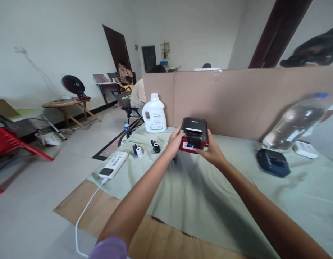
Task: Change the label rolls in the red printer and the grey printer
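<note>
A red and black label printer (194, 134) stands on the pale green cloth (199, 194) with its black lid raised. My left hand (174, 142) grips its left side. My right hand (213, 151) holds its right front corner, thumb by the white label slot. Two small paper rolls lie to the left: a white one (138, 151) and a black-ended one (156, 146).
A white detergent jug (154, 114) stands at the back left by a cardboard divider (236, 97). A white power bank (113, 164) with its cable lies at the left edge. A dark blue device (273, 162), a clear plastic bottle (293, 124) and a white box (305, 149) sit right. People sit beyond.
</note>
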`<state>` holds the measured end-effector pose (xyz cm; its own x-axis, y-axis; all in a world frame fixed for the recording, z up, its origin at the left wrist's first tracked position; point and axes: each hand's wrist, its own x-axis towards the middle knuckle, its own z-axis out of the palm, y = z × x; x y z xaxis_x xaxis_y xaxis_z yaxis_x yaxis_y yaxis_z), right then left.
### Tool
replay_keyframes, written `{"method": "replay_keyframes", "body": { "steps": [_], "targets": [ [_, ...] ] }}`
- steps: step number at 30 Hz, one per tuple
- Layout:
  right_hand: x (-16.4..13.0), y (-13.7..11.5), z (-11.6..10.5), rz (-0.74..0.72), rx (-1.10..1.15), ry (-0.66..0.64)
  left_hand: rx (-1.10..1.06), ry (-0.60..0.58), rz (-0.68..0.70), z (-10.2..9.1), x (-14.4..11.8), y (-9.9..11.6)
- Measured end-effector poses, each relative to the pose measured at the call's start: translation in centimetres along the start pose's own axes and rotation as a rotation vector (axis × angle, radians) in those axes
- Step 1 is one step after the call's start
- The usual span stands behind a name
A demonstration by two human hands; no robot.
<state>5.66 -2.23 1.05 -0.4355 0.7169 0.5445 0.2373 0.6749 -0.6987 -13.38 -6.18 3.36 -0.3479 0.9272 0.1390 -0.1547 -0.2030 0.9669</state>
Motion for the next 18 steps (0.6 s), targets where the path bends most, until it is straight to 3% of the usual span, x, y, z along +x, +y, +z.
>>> {"method": "replay_keyframes", "body": {
  "steps": [4,9,13,18],
  "targets": [
    [6.3,0.2,6.3,-0.050,0.114,-0.104,0.057,0.110,-0.047,-6.4,4.3,1.8],
    [9.5,2.5,13.4,-0.006,0.149,-0.215,0.092,0.253,-0.136,-12.7,6.7,-0.2],
    [10.4,3.7,16.6,0.014,0.139,-0.273,0.110,0.319,-0.172,-15.5,7.6,-1.8],
    [11.3,3.8,18.2,0.064,0.129,-0.287,0.121,0.328,-0.183,-16.9,8.6,-2.3]
  ]
}}
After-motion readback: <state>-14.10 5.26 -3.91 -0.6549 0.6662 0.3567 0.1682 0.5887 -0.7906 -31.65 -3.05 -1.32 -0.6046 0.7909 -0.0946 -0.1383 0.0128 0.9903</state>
